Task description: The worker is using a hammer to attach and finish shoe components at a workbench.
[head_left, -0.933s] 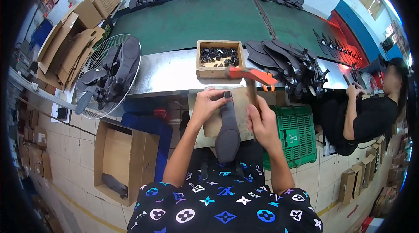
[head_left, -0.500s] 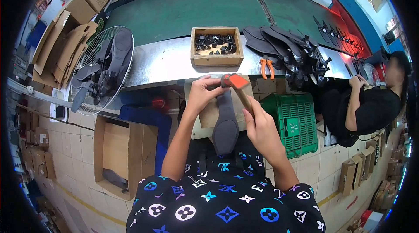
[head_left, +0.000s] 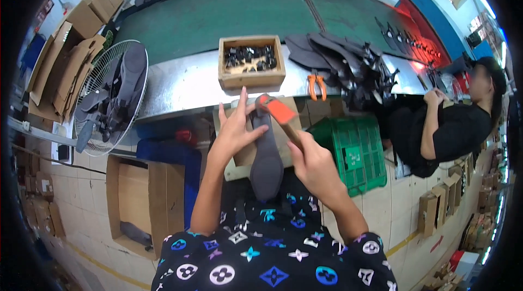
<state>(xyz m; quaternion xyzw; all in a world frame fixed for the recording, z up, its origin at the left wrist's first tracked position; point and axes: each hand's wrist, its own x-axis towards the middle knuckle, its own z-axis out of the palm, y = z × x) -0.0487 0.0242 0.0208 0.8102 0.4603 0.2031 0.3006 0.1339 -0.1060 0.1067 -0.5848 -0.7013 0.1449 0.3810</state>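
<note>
A dark grey shoe sole [head_left: 266,165] lies lengthwise in front of me, its wide end toward my body and its narrow end on a pale work board [head_left: 239,168]. My left hand [head_left: 235,130] is open at its left side, fingers spread upward, with the thumb reaching over the sole's narrow part. My right hand [head_left: 317,168] is closed round the wooden handle of a hammer [head_left: 281,111]. The hammer's orange-painted head is over the sole's far end and hides part of it.
Behind the board, a wooden box [head_left: 251,80] of small black pieces stands on the metal bench [head_left: 182,81]. Orange-handled pliers [head_left: 316,87] and piled soles [head_left: 338,59] lie right of it. A wire basket [head_left: 111,97], carton [head_left: 163,204] and green crate [head_left: 357,155] flank me. A co-worker [head_left: 457,122] sits at right.
My left hand has let go near the sole's far end and spread its fingers. The hammer stays over that end in my right hand. The whole view has shifted, moving things leftward in the picture.
</note>
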